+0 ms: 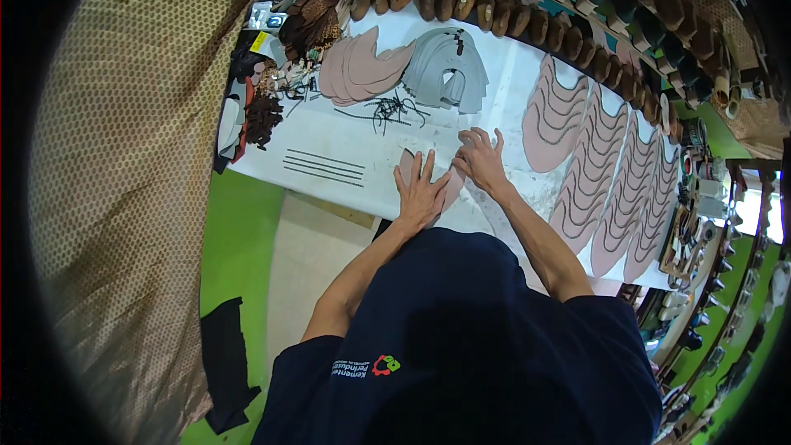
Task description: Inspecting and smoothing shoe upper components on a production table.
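Observation:
A pink crescent-like shoe upper piece (454, 189) lies on the white table close to my body, partly covered by both hands. My left hand (422, 195) is spread over it, fingers stretched apart and pressing down. Beside it, at the piece's far right edge, my right hand (484, 161) has its fingers bent but apart, with the fingertips resting on or just above the table. Nothing shows clearly between them. To the left lie several straight black strips (325, 167). A tangle of black cords (395, 112) lies beyond my left hand.
Stacks of pink pieces (350, 74) and grey pieces (423, 66) lie farther back. Overlapping rows of dark-edged pink pieces (550, 119) cover the table's right side. Brown shoe lasts (465, 2) line the back edge. Dark scraps (264, 119) clutter the left end; a patterned curtain (136, 156) hangs left.

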The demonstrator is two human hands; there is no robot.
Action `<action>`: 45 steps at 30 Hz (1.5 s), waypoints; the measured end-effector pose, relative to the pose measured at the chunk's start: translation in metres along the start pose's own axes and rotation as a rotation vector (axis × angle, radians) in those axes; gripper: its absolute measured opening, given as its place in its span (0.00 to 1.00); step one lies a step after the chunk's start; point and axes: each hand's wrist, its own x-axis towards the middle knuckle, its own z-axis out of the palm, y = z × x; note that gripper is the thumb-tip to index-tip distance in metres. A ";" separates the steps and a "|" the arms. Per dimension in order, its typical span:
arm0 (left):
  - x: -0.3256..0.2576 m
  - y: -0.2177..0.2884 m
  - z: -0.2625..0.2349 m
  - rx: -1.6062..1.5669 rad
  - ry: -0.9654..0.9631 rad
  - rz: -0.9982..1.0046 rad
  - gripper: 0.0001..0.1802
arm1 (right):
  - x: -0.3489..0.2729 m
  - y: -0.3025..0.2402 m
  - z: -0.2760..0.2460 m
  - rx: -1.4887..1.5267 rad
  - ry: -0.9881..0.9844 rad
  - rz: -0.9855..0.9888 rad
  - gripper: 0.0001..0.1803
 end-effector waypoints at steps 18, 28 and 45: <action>0.010 -0.002 -0.002 0.060 -0.021 -0.014 0.24 | -0.003 0.000 0.003 -0.018 -0.005 0.036 0.12; 0.013 -0.002 -0.007 -0.054 0.051 0.031 0.16 | -0.004 0.001 0.002 0.043 0.021 0.030 0.10; 0.022 -0.010 -0.006 -0.075 0.026 -0.004 0.25 | -0.018 -0.001 -0.007 0.087 0.000 0.015 0.08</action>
